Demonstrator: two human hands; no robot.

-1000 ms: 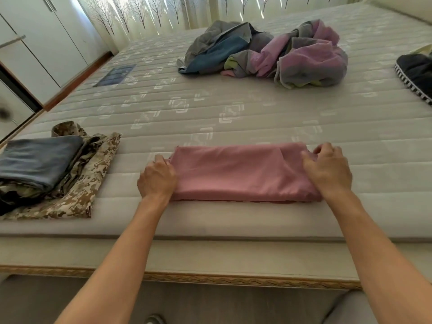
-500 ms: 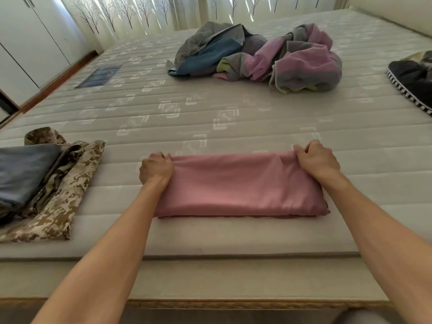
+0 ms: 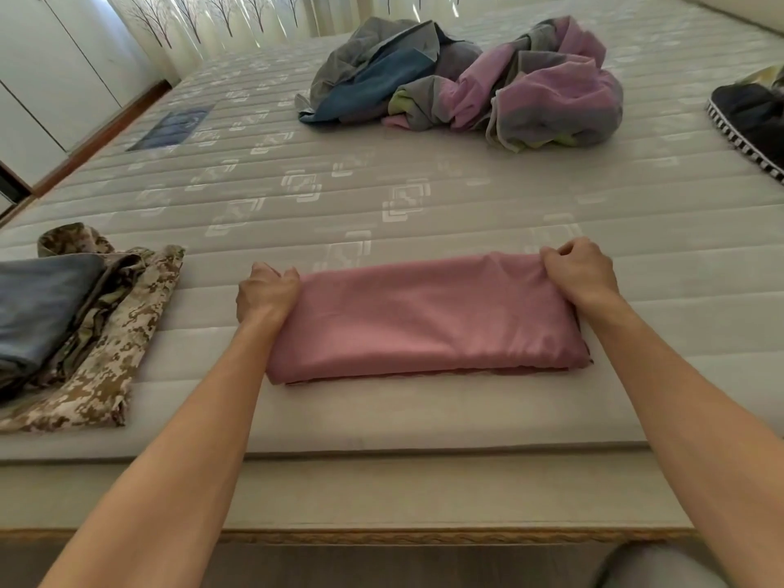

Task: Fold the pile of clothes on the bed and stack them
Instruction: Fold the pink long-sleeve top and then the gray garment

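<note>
Pink folded cloth: it lies flat across the near edge of the bed, and you grip its far corners, your left hand with fingers curled on the left corner and your right hand pinching the right one, a hold that likely lets you draw the far edge over for another fold. Stack, near left: a folded grey-blue garment resting on a camouflage garment, probably where the pink piece goes next. No containers in view; the unfolded pile sits well apart at the far side, with a dark item with a checked edge at right.
</note>
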